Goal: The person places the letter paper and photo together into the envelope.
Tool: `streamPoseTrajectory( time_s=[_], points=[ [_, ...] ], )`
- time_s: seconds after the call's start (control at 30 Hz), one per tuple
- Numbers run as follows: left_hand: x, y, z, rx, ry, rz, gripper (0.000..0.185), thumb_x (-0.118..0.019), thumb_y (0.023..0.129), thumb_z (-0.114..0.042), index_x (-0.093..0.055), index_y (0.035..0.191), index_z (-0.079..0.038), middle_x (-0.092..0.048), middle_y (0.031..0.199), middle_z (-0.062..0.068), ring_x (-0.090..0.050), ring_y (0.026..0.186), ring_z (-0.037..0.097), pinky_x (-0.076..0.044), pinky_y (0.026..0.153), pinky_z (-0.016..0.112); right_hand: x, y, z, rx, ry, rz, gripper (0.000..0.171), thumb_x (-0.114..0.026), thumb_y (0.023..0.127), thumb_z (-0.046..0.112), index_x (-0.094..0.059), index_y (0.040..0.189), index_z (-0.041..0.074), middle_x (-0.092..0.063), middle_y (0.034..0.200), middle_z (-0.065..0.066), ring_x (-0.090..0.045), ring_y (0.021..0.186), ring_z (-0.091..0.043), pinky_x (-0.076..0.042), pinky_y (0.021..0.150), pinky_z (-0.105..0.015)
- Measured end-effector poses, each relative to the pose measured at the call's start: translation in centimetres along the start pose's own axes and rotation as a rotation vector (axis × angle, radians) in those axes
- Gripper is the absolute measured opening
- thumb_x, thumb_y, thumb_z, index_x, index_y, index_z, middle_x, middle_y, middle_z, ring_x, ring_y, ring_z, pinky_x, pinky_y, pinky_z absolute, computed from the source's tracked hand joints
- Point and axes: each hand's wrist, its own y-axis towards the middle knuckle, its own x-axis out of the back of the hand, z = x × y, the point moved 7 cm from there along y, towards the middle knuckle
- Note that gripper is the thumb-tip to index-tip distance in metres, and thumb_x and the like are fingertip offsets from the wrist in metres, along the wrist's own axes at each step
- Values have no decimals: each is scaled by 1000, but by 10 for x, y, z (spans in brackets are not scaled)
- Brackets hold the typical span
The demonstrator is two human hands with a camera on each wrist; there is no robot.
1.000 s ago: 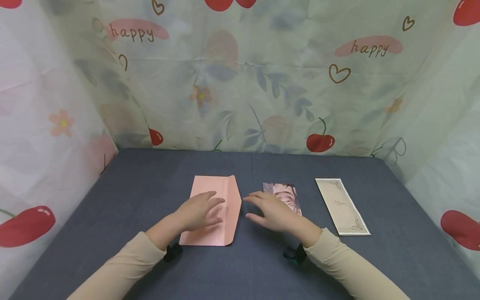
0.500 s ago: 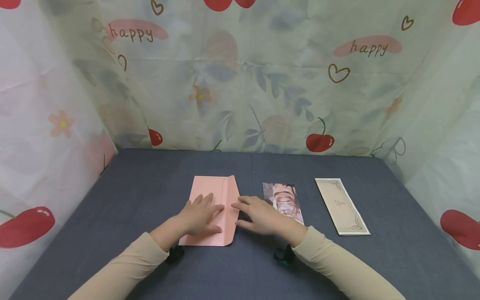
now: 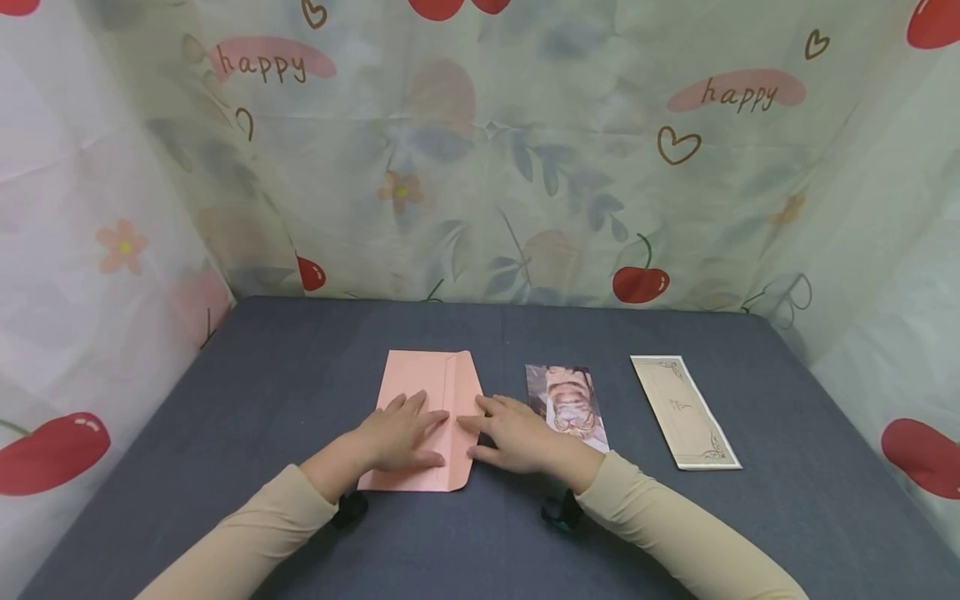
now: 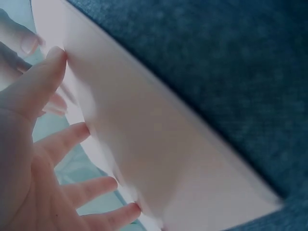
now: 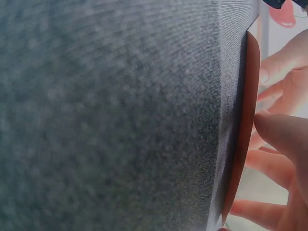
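Both hands' fingers [image 3: 420,406] lie flat on pink envelope [image 3: 431,379].

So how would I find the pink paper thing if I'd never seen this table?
Look at the dark grey table. Three flat papers lie in a row, and the pink envelope is the leftmost, under both hands. The photo and the cream card beside it are not pink, and only the envelope has a folded flap.
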Motion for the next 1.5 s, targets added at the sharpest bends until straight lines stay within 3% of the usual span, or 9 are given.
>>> streamPoseTrajectory(
  time_s=[0.47, 0.67, 0.93, 1.2, 1.5],
  points=[
    [2, 1, -1, -44, 54, -17, 74, -62, 78, -62, -44, 139, -23, -26, 151, 22, -29, 135, 47, -37, 99, 60, -5, 0, -1, -24, -7, 62, 45, -58, 90, 39, -55, 130, 20, -47, 139, -21, -44, 126, -46, -37, 102, -56],
    [7, 3, -1, -58, 63, -40, 76, -67, 71, -65, -51, 131, -22, -28, 151, 20, -31, 134, 48, -41, 96, 60, -5, 1, -1, -38, 5, 73, 44, -58, 90, 39, -55, 130, 20, -46, 140, -21, -43, 127, -47, -36, 102, -57],
    [8, 5, -1, -101, 84, -41, 80, -68, 65, -70, -48, 125, -22, -31, 150, 15, -38, 129, 47, -45, 89, 60, -7, 0, -3, -50, 17, 88, 45, -58, 90, 39, -54, 131, 21, -45, 142, -20, -42, 127, -48, -36, 102, -58],
    [6, 4, -2, -153, 105, 1, 100, -71, 55, -74, -43, 133, -18, -25, 155, 11, -35, 132, 47, -41, 97, 58, -9, 0, -6, -73, 23, 111, 46, -56, 91, 42, -52, 133, 23, -42, 144, -18, -40, 130, -47, -34, 103, -59],
    [4, 4, -6, -167, 117, 26, 103, -75, 52, -72, -41, 132, -17, -27, 155, 6, -31, 134, 48, -41, 98, 56, -10, -1, -5, -81, 23, 115, 48, -56, 91, 43, -52, 134, 23, -41, 145, -18, -40, 129, -48, -36, 101, -60]
  ],
)
